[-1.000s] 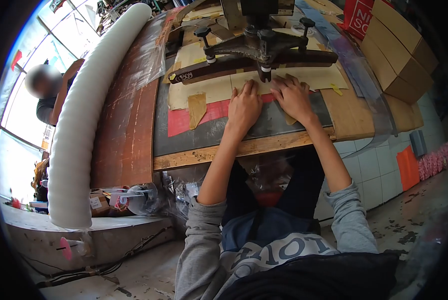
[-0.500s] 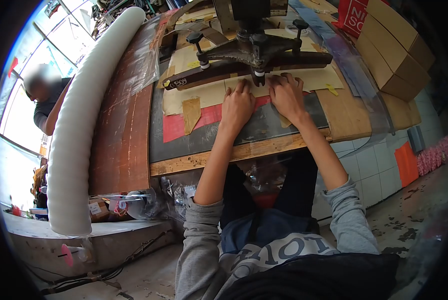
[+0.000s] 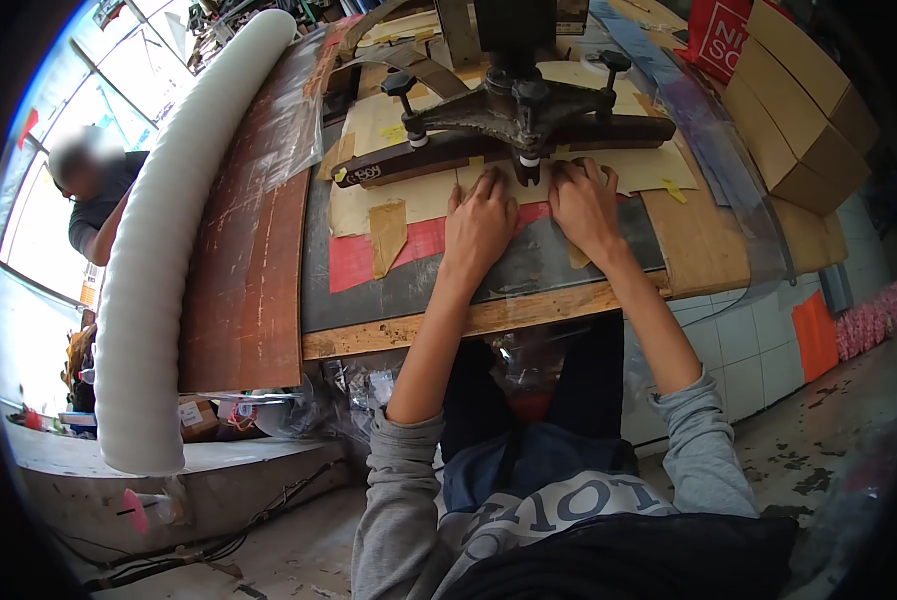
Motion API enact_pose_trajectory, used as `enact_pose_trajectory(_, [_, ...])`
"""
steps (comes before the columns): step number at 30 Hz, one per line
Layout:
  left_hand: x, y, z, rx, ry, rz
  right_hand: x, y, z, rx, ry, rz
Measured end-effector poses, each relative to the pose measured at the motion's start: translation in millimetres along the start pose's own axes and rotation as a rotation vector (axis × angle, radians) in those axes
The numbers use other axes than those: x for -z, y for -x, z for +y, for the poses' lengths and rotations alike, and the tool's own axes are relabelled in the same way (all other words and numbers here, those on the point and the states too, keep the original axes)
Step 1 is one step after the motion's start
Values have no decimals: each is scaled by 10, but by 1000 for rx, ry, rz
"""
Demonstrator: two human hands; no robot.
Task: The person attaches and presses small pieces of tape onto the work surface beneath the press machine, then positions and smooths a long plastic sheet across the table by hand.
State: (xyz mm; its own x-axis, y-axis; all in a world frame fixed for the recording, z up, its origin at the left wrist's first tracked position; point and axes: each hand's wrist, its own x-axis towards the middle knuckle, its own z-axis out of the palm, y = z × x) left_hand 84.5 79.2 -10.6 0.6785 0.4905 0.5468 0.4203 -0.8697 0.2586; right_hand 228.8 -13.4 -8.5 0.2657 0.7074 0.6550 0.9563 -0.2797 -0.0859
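My left hand (image 3: pixel 480 228) rests on a cream card sheet (image 3: pixel 423 205), its fingers bent and drawn together just in front of a dark curved press bar (image 3: pixel 408 163). Close to its right, my right hand (image 3: pixel 588 212) has its fingers curled down at the same bar. Whatever lies under the fingertips of either hand is hidden. Between the hands, the forked lower tip of a black metal press head (image 3: pixel 521 112) points down. Red material (image 3: pixel 363 262) shows below the card, and brown tape (image 3: pixel 388 238) crosses its front edge at left.
A long roll of white foam (image 3: pixel 158 270) lies along the left side, beside a reddish-brown board (image 3: pixel 248 260). Cardboard boxes (image 3: pixel 793 110) and a red bag (image 3: pixel 716 35) stand at back right. Clear plastic (image 3: pixel 768 230) hangs over the right edge. Another person (image 3: pixel 93 190) is at far left.
The view has shifted slightly, so the press and table sit a little lower and further right. Both hands stay by the bar, with the right hand's fingers slightly rearranged.
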Motion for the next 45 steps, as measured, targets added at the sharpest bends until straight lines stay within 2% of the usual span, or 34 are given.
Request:
enact_pose_trajectory(6, [106, 79, 47, 38, -65, 15, 11, -4, 34, -7, -73, -16])
enact_pose_trajectory(9, [100, 69, 82, 130, -159, 44, -51, -22, 134, 10, -150, -22])
enact_pose_trajectory(13, [83, 60, 55, 87, -201, 57, -73, -3, 156, 13, -181, -35])
enact_pose_trajectory(16, [70, 60, 54, 79, -216, 51, 102, 17, 53, -29, -141, -114])
enact_pose_trajectory(19, [58, 40, 59, 75, -220, 56, 168, 78, -14, 29, -105, -104])
enact_pose_trajectory(28, [47, 32, 79, 67, -240, 56, 187, 102, -51, -29, 58, -161])
enact_pose_trajectory(45, [55, 50, 82, 79, -255, 66, 151, 111, -23, 12, 49, -170])
